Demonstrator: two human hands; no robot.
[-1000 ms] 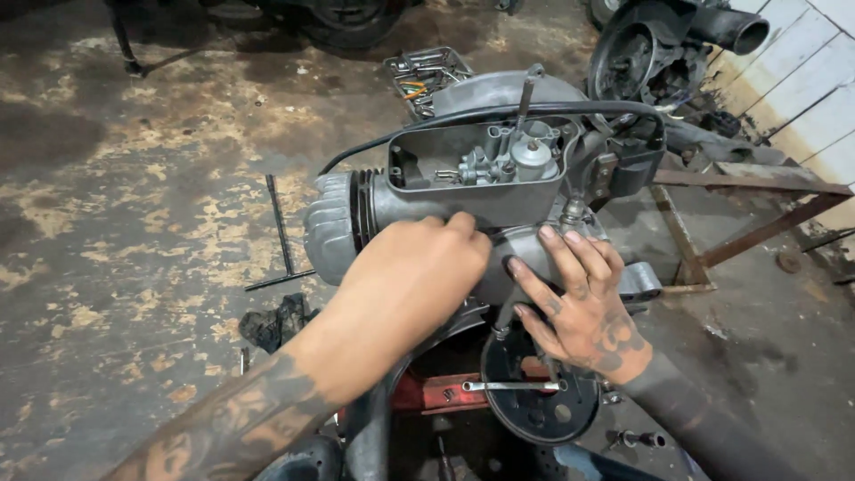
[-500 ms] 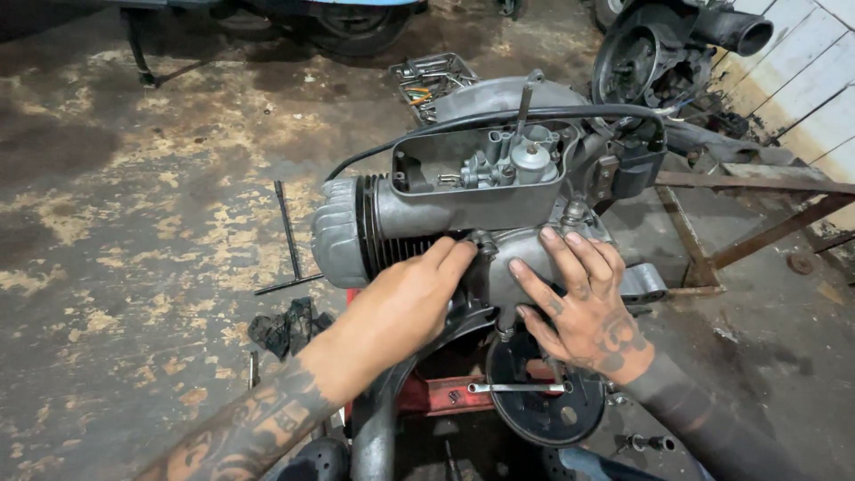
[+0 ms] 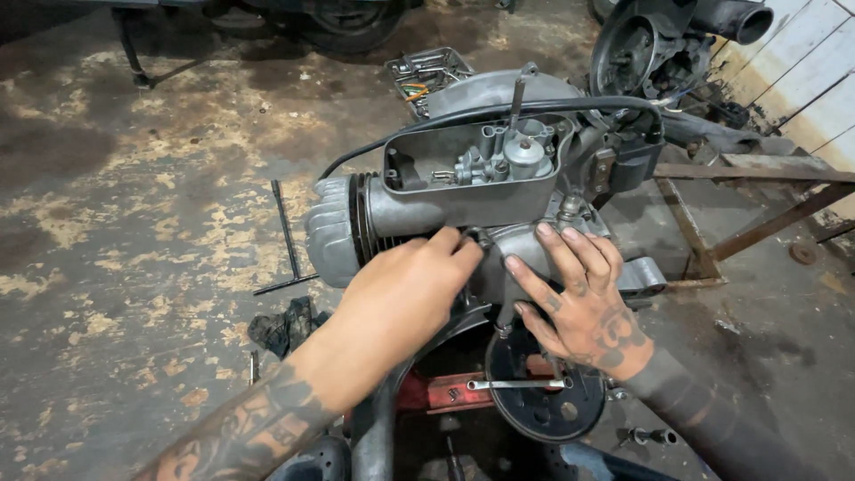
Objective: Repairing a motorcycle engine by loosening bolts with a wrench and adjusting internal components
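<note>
A grey scooter engine (image 3: 463, 205) sits on a stand in front of me, its open top box showing a carburettor (image 3: 499, 156). My left hand (image 3: 405, 294) reaches in from the lower left; its fingertips pinch a small part where the finned cylinder (image 3: 343, 232) meets the case. My right hand (image 3: 579, 298) lies flat with fingers spread on the rounded case cover. A black cable (image 3: 499, 109) arches over the box.
A wrench (image 3: 517, 385) lies across a black round drum (image 3: 543, 396) below my right hand. A long T-handle tool (image 3: 287, 240) and a dark rag (image 3: 283, 325) lie on the stained floor at left. A tool tray (image 3: 427, 69) stands behind. A rusty metal frame (image 3: 739, 214) is at right.
The view has drifted, so the engine sits lower and more central. My left hand has slid down and right, fingertips now at the case seam. The right hand stays flat on the cover.
</note>
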